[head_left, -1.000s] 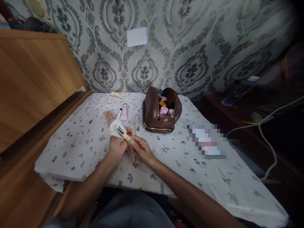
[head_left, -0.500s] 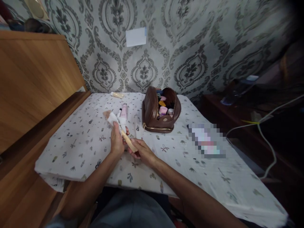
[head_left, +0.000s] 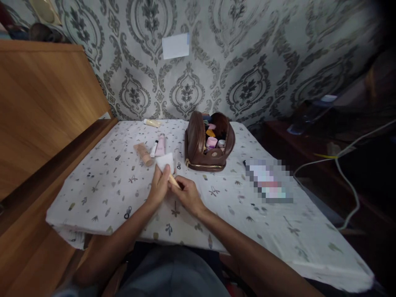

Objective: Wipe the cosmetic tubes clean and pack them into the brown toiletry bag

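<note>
My left hand [head_left: 159, 184] is closed around a white wipe or tissue [head_left: 165, 161], which is folded over the upper part of a slim beige tube [head_left: 173, 180]. The tube's lower end is gripped by my right hand [head_left: 189, 195], fingers curled round it. Just beyond the hands lie a tan squeeze tube [head_left: 143, 154], a pink tube [head_left: 161, 145] and a small white tube with a black cap [head_left: 154, 149]. To their right stands a brown cosmetic bag [head_left: 198, 144], unzipped, with jars and other items inside.
A pale yellow tube [head_left: 152, 123] lies near the wall. A blurred-out flat object [head_left: 269, 181] rests on the right of the patterned cloth [head_left: 108, 194]. Wooden furniture [head_left: 46, 95] borders the left; a cable [head_left: 352, 198] and plastic bottle [head_left: 309, 115] are at the right.
Both hands have moved slightly right, drawing the wipe and beige tube along. The wipe now sits over the tube's upper part, and the tan tube on the cloth is uncovered.
</note>
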`<state>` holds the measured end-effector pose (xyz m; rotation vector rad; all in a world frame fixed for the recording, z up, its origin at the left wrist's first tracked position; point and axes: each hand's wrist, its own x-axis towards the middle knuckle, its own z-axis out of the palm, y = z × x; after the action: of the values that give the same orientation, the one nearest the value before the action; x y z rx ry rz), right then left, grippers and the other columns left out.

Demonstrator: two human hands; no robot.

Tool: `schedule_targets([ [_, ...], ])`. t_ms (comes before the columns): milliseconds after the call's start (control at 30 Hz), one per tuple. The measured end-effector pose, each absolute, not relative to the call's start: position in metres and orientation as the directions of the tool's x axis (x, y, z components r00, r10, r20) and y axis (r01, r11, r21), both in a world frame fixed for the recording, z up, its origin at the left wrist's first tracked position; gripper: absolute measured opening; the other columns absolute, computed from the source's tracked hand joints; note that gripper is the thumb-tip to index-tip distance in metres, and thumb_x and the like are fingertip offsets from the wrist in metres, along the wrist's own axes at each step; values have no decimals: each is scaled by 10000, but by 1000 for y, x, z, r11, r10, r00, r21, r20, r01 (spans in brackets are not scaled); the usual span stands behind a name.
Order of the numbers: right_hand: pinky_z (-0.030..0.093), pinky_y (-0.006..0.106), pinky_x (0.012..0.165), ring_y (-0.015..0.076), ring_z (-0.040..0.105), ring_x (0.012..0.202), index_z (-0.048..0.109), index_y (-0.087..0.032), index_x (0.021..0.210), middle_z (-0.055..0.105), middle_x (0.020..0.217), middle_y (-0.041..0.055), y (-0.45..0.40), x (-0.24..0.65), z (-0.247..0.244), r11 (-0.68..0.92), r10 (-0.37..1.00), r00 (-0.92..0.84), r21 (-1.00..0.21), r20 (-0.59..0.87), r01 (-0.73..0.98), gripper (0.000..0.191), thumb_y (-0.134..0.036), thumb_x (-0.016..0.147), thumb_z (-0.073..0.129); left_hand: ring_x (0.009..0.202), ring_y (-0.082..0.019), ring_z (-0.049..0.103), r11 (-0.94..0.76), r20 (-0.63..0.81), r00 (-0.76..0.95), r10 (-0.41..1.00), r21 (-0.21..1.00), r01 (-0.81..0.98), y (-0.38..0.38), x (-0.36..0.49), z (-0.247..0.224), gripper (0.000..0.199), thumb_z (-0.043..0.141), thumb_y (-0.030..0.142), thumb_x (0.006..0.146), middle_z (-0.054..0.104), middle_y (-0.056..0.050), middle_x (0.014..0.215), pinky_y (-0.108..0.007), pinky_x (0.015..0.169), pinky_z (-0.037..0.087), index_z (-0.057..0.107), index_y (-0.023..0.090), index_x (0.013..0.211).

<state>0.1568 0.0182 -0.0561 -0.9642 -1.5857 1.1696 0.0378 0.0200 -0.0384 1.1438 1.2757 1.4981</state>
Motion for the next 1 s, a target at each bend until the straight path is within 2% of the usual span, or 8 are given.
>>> schedule_targets([
  [100,257,250,547,107,330,587,414,-206,577,378,593,-49,13,154,-55,323,927,-250,-934,280,153,343,-382,788,619,769,-203,664,-77,35,-263,964,985,-152,26,36,-31,498,563,628,886,679,-35,810,-313,718,543,600,191,1121],
  [200,271,248,547,112,343,587,425,-208,588,401,594,-47,12,152,-56,336,931,-202,-929,303,157,305,-357,792,596,799,-211,673,-63,36,-178,983,986,-151,21,42,-29,452,617,596,857,682,-37,833,-319,744,549,624,191,1057],
  [333,318,252,570,121,385,592,484,-207,603,448,615,-37,15,157,-60,336,927,-226,-930,298,150,242,-312,776,615,909,-204,666,-126,120,-78,990,989,-81,15,44,-38,337,643,475,870,682,-34,948,-303,852,521,618,203,1068],
  [500,392,276,622,153,514,666,665,-203,744,597,734,13,18,166,-55,387,887,-331,-909,322,154,116,-302,799,641,784,-195,613,-240,236,42,971,953,187,20,10,-32,208,604,411,898,641,-14,828,-272,731,483,619,210,946],
  [600,404,270,599,150,526,653,681,-202,920,588,733,5,17,171,-47,281,932,-250,-959,262,41,213,-389,876,588,653,-195,564,-350,270,228,935,801,485,17,-18,-19,183,624,415,885,597,10,706,-263,626,432,605,236,851],
  [700,419,262,585,141,543,642,636,-209,1103,568,749,-16,18,172,-43,205,942,-253,-975,221,-87,347,-463,868,621,712,-219,582,-424,192,395,899,615,666,10,-34,-8,152,580,400,913,622,-13,794,-275,649,419,587,249,901],
  [833,420,264,575,128,523,582,634,-209,1006,540,684,-35,19,168,-48,194,931,-292,-974,219,-114,325,-493,850,655,828,-262,596,-503,120,497,859,373,779,2,-31,-8,118,476,320,961,628,-57,897,-324,732,430,553,231,957],
  [1000,420,268,559,120,488,557,621,-209,906,544,667,-34,17,164,-53,175,925,-321,-978,203,-115,382,-568,805,705,936,-300,617,-514,150,493,857,179,839,1,-12,-15,120,486,262,957,652,-112,965,-413,866,444,553,190,1025],
])
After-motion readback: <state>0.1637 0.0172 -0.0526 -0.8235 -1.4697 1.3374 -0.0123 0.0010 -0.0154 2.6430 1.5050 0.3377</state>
